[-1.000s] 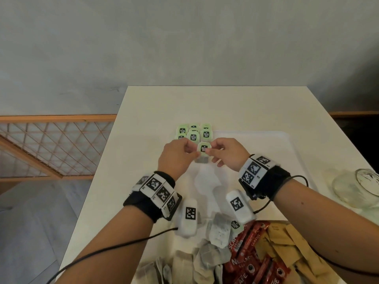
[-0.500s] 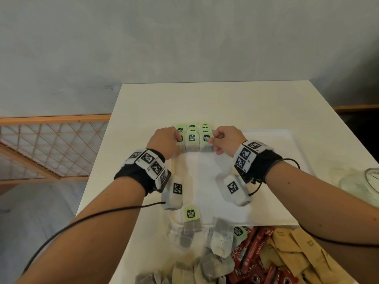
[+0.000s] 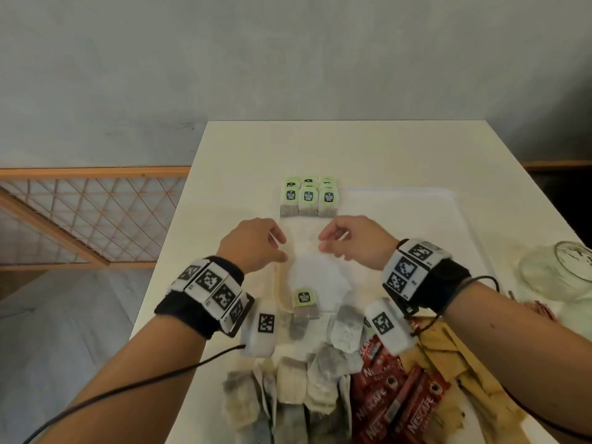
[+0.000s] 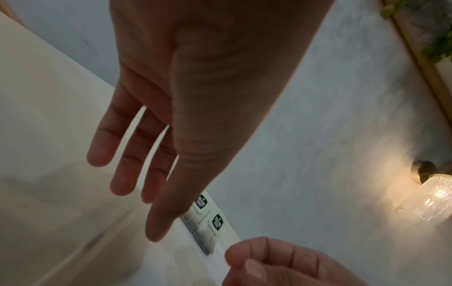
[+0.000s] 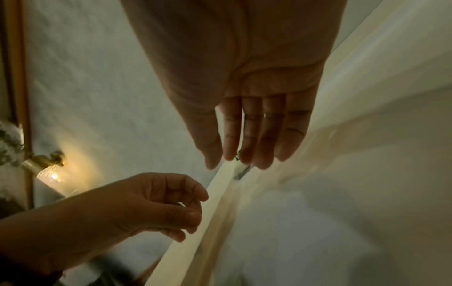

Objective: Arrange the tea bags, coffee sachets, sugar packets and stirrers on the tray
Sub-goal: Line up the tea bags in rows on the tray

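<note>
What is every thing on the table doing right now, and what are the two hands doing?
Left hand: empty, fingers relaxed.
Right hand: empty, loosely curled.
Arranged tea bags: neat rows at the tray's far left corner.
Single tea bag: lying alone, mid-tray.
Loose tea bags: jumbled heap.
Coffee sachets: piled.
Sugar packets: piled.
Tray: flat on table.
Glass jar: tipped sideways.

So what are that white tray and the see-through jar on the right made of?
The tray looks like matte white plastic: a smooth, dull surface with a rounded raised rim, though coated metal is possible. The jar looks like clear glass, see-through with bright glints.
</note>
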